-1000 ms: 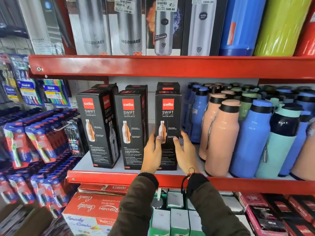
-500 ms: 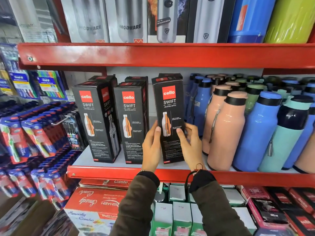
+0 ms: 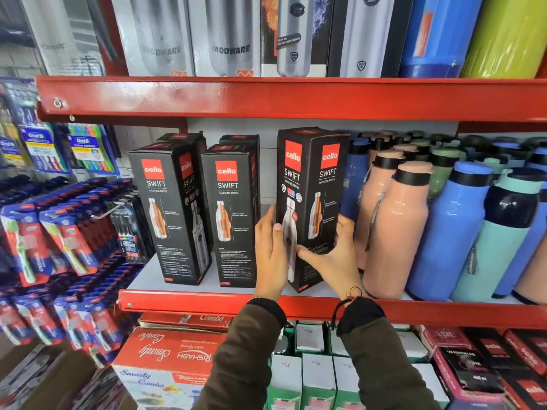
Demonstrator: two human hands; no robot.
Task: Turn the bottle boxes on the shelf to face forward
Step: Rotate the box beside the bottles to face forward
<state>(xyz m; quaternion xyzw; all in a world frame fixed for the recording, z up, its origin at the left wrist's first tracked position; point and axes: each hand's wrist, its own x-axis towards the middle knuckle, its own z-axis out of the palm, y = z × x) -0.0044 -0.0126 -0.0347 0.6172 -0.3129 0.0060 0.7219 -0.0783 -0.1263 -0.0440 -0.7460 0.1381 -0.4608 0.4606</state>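
Your left hand and right hand both hold the box low, near the shelf front edge; it looks light, stiff, tippy

Black box corner-forward on shelf

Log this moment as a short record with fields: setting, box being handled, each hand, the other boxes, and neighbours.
setting: red shop shelf
box being handled: right Cello Swift box, black, turned corner-on so two faces show
left hand: on the box's left face, low down
right hand: on its lower right side
other boxes: middle Cello Swift box faces forward; left Cello Swift box angled
neighbours: peach bottles to the right
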